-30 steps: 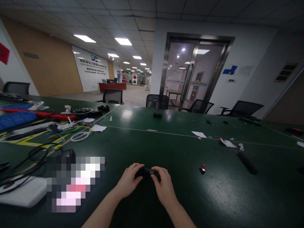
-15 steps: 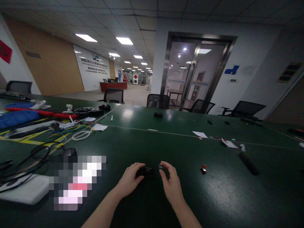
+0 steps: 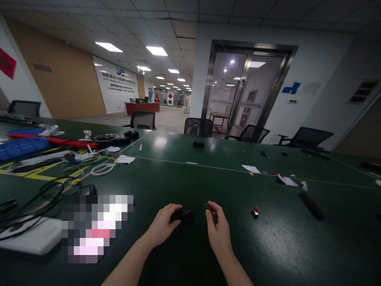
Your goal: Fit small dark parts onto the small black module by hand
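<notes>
My left hand [image 3: 163, 225] rests on the green table, thumb and fingers closed around one end of a small black oblong device [image 3: 185, 215]. The device's free end points right, toward my other hand; its kind is too dark to make out. A short gap away, my right hand [image 3: 219, 226] pinches a small dark block [image 3: 207, 206] between thumb and fingertips, just above the tabletop. Block and device are apart. Further right lies a small red and silver object [image 3: 255, 212].
Left of my arms lies a blurred-out bright rectangle [image 3: 101, 230], beside a white box [image 3: 35, 236] and black cables [image 3: 44, 194]. Blue trays [image 3: 24, 147] and coiled wires sit beyond. A black bar [image 3: 311, 205] and papers [image 3: 250, 169] lie to the right.
My right hand has moved slightly right with the small block, which has turned in its fingers, widening the gap to the device. My left hand stays in place.
</notes>
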`<state>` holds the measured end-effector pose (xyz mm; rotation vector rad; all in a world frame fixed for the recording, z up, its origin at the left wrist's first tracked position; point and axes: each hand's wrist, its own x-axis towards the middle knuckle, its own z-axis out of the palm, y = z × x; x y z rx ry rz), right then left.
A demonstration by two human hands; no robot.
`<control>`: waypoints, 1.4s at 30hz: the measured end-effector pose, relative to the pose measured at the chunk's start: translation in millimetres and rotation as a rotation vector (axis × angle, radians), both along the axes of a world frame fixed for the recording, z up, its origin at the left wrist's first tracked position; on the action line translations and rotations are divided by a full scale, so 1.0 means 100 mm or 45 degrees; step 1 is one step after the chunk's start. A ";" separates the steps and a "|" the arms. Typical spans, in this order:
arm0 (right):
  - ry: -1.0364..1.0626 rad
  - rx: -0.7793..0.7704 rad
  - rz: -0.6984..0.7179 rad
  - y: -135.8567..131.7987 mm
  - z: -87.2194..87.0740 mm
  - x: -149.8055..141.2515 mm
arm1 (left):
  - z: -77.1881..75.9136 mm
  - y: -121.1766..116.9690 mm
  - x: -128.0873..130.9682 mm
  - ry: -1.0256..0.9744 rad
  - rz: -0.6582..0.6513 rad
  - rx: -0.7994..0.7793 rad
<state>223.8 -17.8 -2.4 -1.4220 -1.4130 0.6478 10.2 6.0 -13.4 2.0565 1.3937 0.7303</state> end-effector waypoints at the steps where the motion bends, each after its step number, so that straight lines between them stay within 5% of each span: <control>1: 0.004 -0.005 -0.001 0.00 0.00 0.00 | 0.00 0.00 0.00 -0.004 -0.003 -0.004; 42: 0.167 0.016 -0.138 0.02 -0.07 0.02 | -0.06 0.03 -0.03 -0.040 -0.013 -0.038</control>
